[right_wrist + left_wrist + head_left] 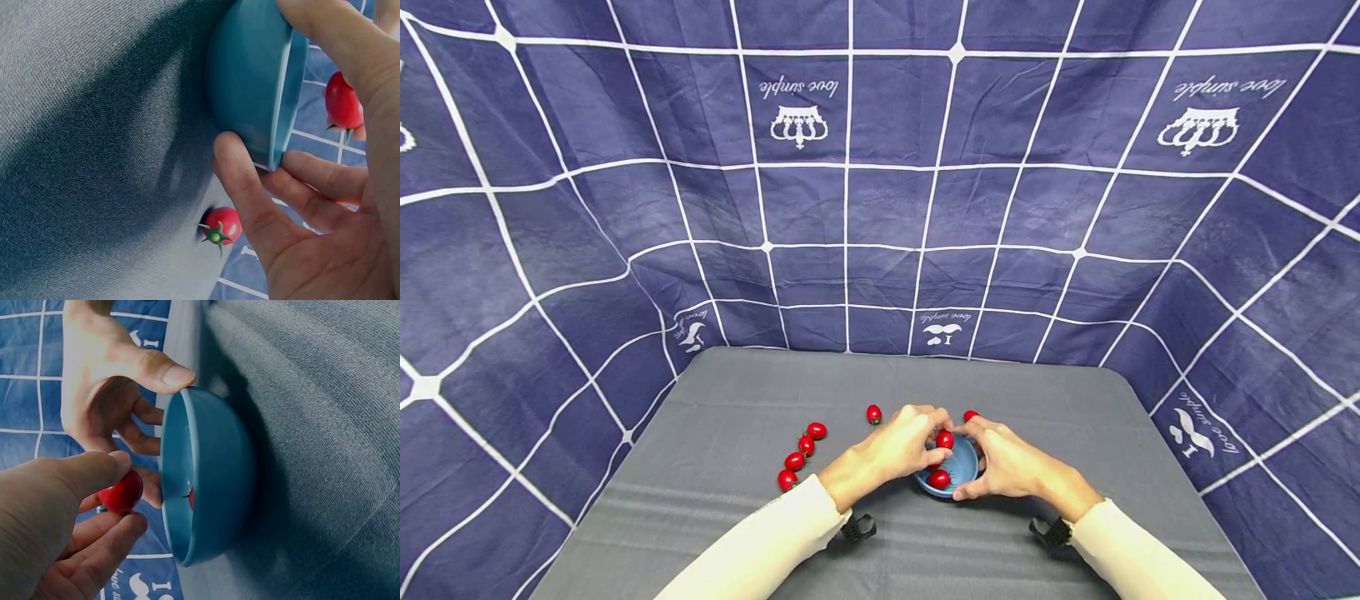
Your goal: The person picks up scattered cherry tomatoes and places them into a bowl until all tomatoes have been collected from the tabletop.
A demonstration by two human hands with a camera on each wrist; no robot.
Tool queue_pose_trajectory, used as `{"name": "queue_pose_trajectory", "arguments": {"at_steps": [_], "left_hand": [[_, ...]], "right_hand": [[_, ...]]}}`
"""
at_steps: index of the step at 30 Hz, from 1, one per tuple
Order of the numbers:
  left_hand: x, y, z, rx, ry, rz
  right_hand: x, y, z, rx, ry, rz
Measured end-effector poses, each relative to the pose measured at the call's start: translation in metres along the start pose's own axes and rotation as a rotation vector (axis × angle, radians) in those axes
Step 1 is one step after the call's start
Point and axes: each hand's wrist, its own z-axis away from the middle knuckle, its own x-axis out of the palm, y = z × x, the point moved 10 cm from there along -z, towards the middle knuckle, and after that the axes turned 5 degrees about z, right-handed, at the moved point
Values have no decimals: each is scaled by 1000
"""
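Note:
My left hand (895, 443) pinches a red cherry tomato (122, 492) between thumb and fingers, just above the rim of a small blue bowl (961, 468). In the right wrist view this tomato (343, 103) shows its green stem end. My right hand (1011, 463) grips the bowl by its side, thumb at the near rim and fingers round the far wall. Inside the bowl lies another cherry tomato (938, 479); my left hand covers part of the bowl's interior in the head view.
Several cherry tomatoes (794, 461) lie in a slanting row on the grey cloth (730, 408) to the left. One tomato (874, 414) sits beyond my left hand, another (222, 226) beyond my right fingers. A blue checked curtain (887, 208) surrounds the table.

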Motion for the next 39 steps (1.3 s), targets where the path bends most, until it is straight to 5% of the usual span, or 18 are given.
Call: {"name": "queue_pose_trajectory", "arguments": {"at_steps": [23,39], "left_hand": [[-5,-6,7,-38,32,-122],[-32,-42,20,-125,151,-166]], "right_hand": [[-1,-1,-2,-9,1,13],[1,1,-1,-7,1,12]]}}
